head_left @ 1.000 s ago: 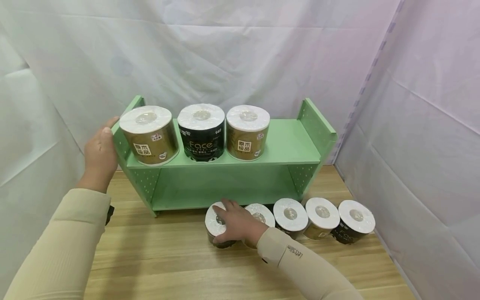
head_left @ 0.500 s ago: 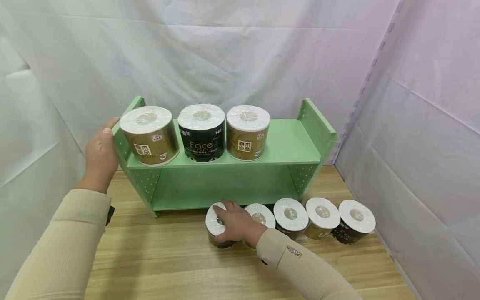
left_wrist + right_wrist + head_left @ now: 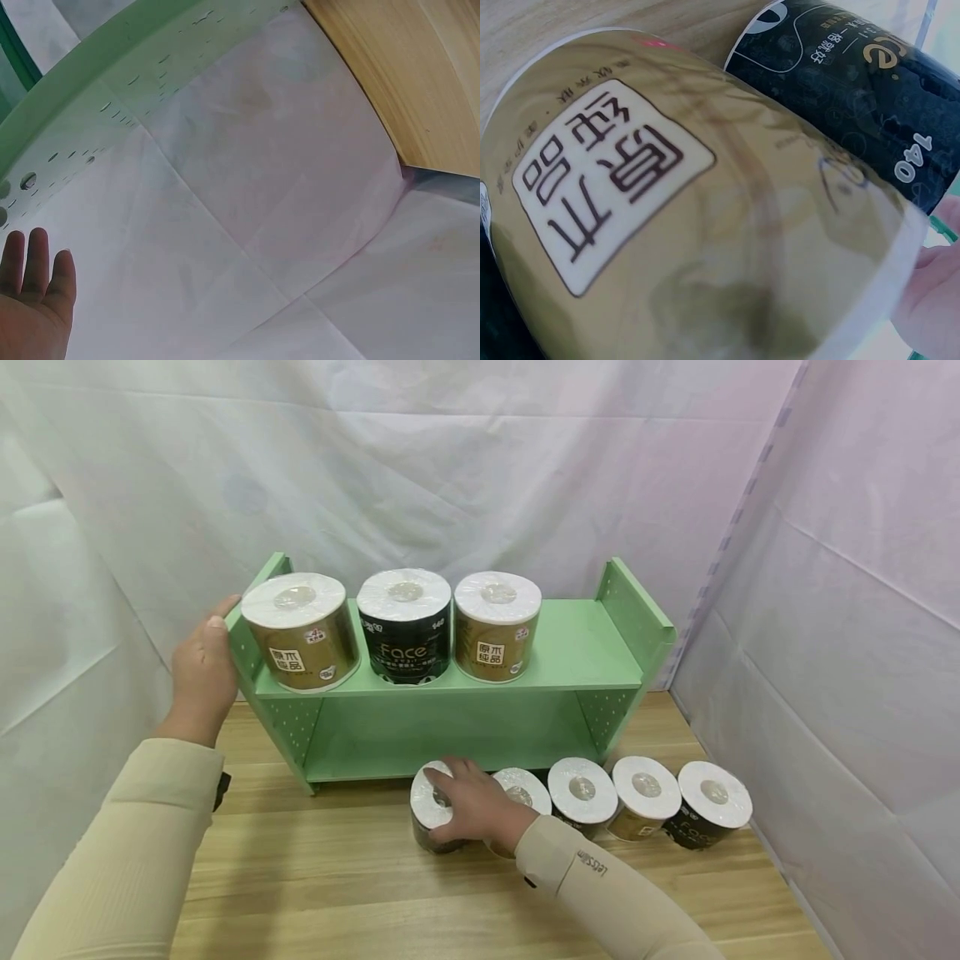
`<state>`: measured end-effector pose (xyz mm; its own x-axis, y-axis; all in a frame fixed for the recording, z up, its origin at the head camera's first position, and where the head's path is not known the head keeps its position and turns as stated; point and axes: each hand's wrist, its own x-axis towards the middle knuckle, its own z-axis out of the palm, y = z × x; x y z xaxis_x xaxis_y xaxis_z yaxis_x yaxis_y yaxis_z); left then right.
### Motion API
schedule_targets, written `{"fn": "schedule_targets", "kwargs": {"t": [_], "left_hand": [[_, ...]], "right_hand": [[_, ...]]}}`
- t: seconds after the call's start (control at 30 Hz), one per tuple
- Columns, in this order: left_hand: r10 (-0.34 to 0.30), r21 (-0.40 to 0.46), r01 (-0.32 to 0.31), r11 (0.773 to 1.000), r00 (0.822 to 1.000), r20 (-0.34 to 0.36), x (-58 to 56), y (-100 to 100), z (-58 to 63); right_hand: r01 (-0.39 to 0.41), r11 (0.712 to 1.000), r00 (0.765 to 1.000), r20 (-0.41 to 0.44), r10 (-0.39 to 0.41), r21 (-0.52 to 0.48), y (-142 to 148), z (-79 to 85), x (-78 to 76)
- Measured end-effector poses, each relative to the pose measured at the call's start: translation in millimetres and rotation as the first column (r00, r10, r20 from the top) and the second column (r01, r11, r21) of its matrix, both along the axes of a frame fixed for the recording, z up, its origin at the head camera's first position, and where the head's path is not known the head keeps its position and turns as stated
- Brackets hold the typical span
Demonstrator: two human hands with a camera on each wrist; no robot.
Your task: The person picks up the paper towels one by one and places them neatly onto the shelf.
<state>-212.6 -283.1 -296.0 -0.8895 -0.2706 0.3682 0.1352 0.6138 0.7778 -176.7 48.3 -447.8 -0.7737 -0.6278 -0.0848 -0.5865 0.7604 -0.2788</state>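
Note:
My right hand grips a black-wrapped toilet paper roll from above, at the left end of a row in front of the shelf. Part of the hand covers its top. In the right wrist view this black roll shows "140" on its wrapper, behind a large gold roll. My left hand rests at the left side panel of the green two-tier shelf. The left wrist view shows straight fingers close below the perforated panel.
On the upper tier stand a gold roll, a black roll and another gold roll. Several more rolls, including a black one, line the wooden table at right. White cloth hangs behind and beside.
The black roll in my right hand has shifted very slightly upward in the head view. My left hand and the other rolls stay in place.

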Motion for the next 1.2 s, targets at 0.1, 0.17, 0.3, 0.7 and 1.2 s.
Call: {"fn": "schedule_targets", "kwargs": {"t": [0.1, 0.17, 0.3, 0.7, 1.2], "left_hand": [[0.005, 0.002, -0.005, 1.0, 1.0, 0.004, -0.9, -0.2, -0.4], [0.007, 0.004, -0.007, 1.0, 1.0, 0.004, -1.3, -0.4, -0.7], [0.004, 0.015, -0.004, 1.0, 1.0, -0.002, -1.0, -1.1, -0.6], [0.006, 0.005, -0.006, 1.0, 1.0, -0.006, -0.4, 0.0, -0.8], [0.003, -0.009, -0.003, 1.0, 1.0, -0.01, 0.6, 2.1, -0.4]], "right_hand": [[-0.008, 1.0, 1.0, -0.012, 0.008, -0.013, -0.1, 1.9, -0.3], [-0.013, 1.0, 1.0, -0.021, 0.012, -0.016, -0.4, 3.5, -0.3], [-0.021, 1.0, 0.999, -0.04, 0.02, -0.023, -1.3, 7.1, 0.0], [-0.038, 0.998, 0.996, -0.079, 0.035, -0.048, -3.9, 22.5, 0.6], [-0.049, 0.995, 0.995, -0.094, 0.041, -0.09, 2.7, 47.6, 6.5]]}}
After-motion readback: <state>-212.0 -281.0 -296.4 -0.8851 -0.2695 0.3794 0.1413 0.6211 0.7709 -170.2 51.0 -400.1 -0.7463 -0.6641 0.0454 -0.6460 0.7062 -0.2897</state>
